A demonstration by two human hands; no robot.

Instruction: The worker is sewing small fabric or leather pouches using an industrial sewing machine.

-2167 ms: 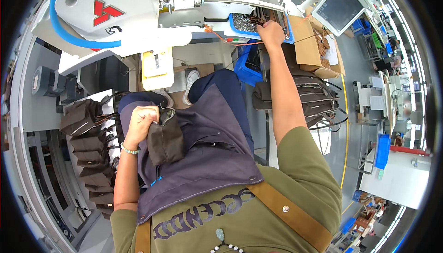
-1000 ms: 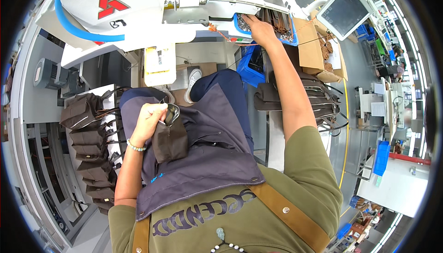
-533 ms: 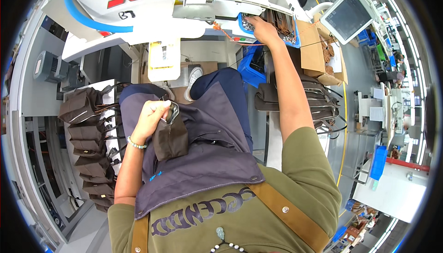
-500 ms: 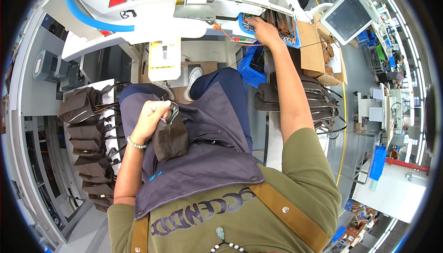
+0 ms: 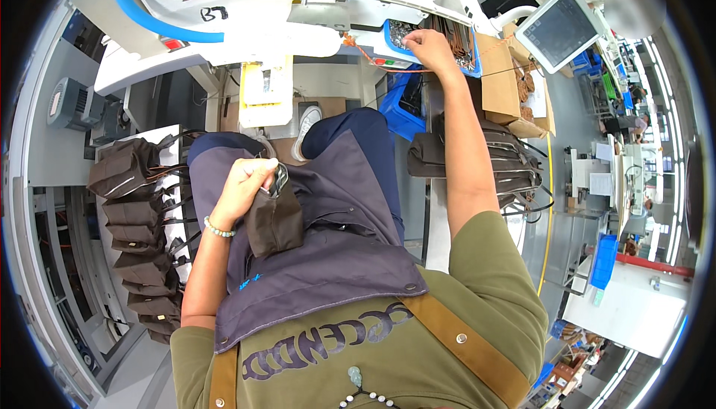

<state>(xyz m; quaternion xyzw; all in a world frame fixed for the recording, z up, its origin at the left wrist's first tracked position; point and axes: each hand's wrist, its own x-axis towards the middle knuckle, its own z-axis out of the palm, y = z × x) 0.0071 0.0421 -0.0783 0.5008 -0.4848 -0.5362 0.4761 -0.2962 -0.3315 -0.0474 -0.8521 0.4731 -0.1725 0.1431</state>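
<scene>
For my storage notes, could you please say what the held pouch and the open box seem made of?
Pouch: probably matte fabric, judging by its soft creases and dull dark-brown surface.
Box: likely plain cardboard, given its flat tan flaps.

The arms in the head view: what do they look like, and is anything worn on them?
Both are human arms in short olive-green sleeves. The left grip and right grip are ungloved hands. A bracelet of round, pale green and whitish beads circles the left wrist; no bracelet or watch shows on the right. No cables run along either arm.
</scene>
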